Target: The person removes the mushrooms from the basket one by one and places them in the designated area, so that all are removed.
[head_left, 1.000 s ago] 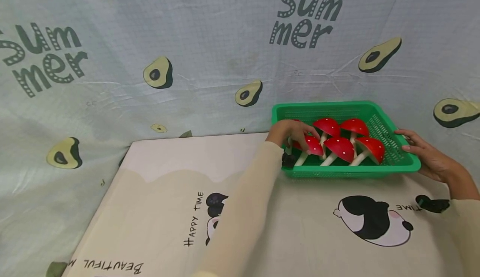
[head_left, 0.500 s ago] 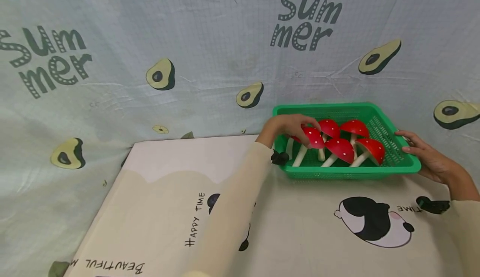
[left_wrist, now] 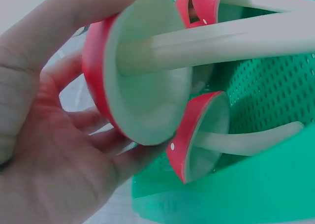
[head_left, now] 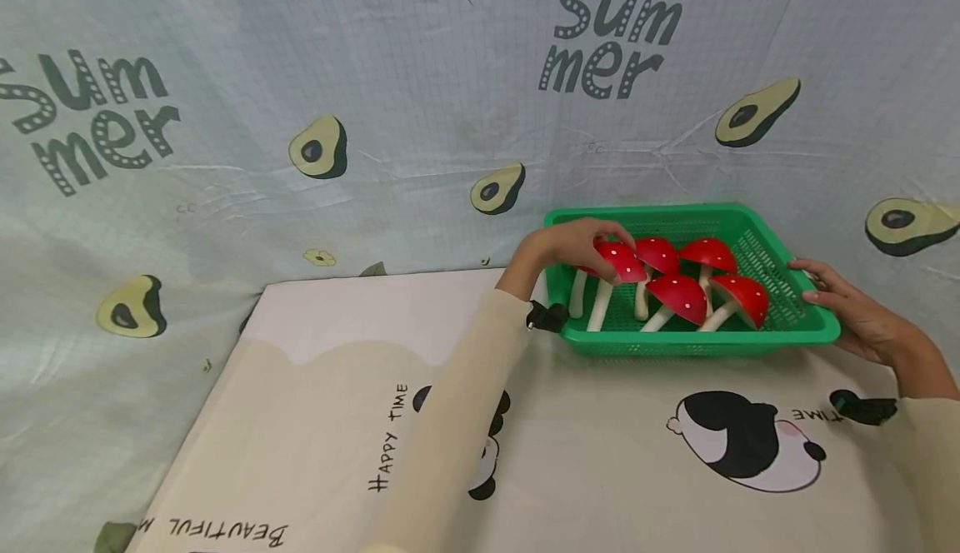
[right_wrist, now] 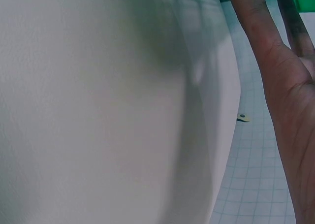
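My left hand (head_left: 579,241) holds a red-capped toy mushroom (head_left: 621,263) by its white-dotted cap, over the left end of a green plastic basket (head_left: 690,339). In the left wrist view the thumb and fingers span the cap, and the pale stem (left_wrist: 221,44) points away from the palm. Several like mushrooms lie in the basket, among them one at the front (head_left: 677,296) and one at the right (head_left: 742,296). Another, at the left, is mostly hidden, with its stem (head_left: 577,295) showing. My right hand (head_left: 862,316) grips the basket's right rim, thumb on top.
The basket stands at the back right of a table (head_left: 322,420) with a cartoon-printed cover. Behind it hangs a pale cloth (head_left: 420,120) with avocado prints. Dark straps (head_left: 862,407) sit at both wrists.
My left hand has shifted slightly left and up, raising and tilting the mushroom so its stem stands more upright. The right hand and the basket have stayed in place.
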